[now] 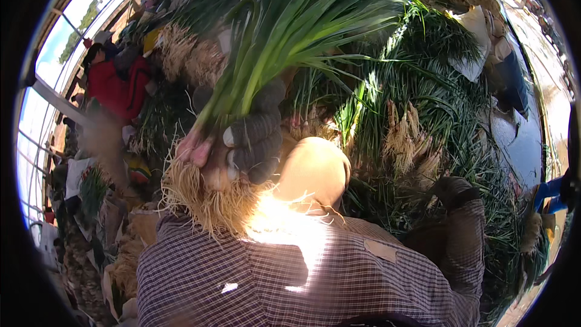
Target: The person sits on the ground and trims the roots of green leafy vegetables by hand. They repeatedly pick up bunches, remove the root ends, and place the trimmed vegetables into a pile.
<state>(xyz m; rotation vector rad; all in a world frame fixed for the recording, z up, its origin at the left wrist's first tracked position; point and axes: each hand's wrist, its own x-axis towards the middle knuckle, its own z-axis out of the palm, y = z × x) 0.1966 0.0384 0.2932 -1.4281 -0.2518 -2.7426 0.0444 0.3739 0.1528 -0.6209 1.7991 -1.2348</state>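
Note:
My left hand point(256, 145), in a dark glove with pale fingertips, is closed around a bunch of green garlic point(272, 54). The pinkish bulbs point(199, 151) and shaggy pale roots point(218, 202) hang toward my checked shirt, while the long leaves fan out upward. Off to the right, my right hand point(454, 188), also in a dark glove, is low beside the heaped garlic plants point(435, 86); its fingers are too unclear to read. Between my hands is my tan-clad knee point(313, 172), with strong sunlight falling across my lap.
More plants with dry roots point(401, 136) lie beyond my knee. Another root pile point(190, 52) stands at upper left, near a person in red point(118, 81). A white sack point(472, 43) is at upper right. A metal bar point(59, 100) crosses the left side.

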